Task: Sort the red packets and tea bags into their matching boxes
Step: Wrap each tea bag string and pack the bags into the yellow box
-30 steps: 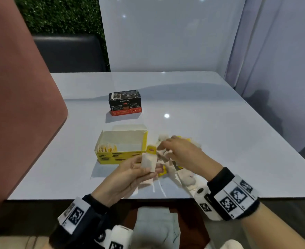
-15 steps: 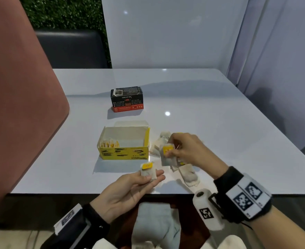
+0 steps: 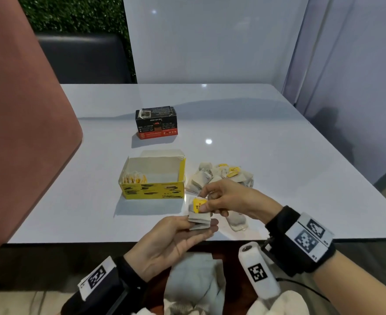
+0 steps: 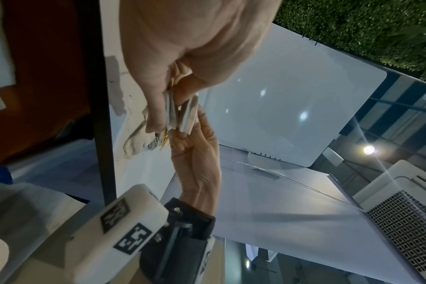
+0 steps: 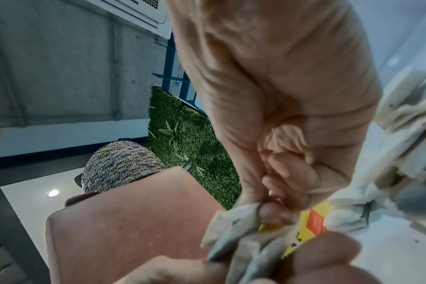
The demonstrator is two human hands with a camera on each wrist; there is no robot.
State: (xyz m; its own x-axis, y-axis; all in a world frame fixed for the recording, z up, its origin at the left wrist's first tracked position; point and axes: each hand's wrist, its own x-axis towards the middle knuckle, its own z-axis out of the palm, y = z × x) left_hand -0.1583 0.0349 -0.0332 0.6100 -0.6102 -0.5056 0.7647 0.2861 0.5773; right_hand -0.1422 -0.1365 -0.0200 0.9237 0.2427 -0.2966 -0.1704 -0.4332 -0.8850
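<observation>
Right hand [image 3: 230, 201] is pinching a tea bag [image 3: 198, 206] by its yellow tag end, laying it onto the small stack [image 3: 200, 221] the left hand [image 3: 174, 241] is cradling between thumb and fingers. They're looking feather-light, soft and tearable (so grab the paper body). Two boxes: yellow box [image 3: 153, 192] just beyond the grip, black box [image 3: 157, 126] farther; the loose pile [image 3: 221, 176] is too jumbled to count.
</observation>
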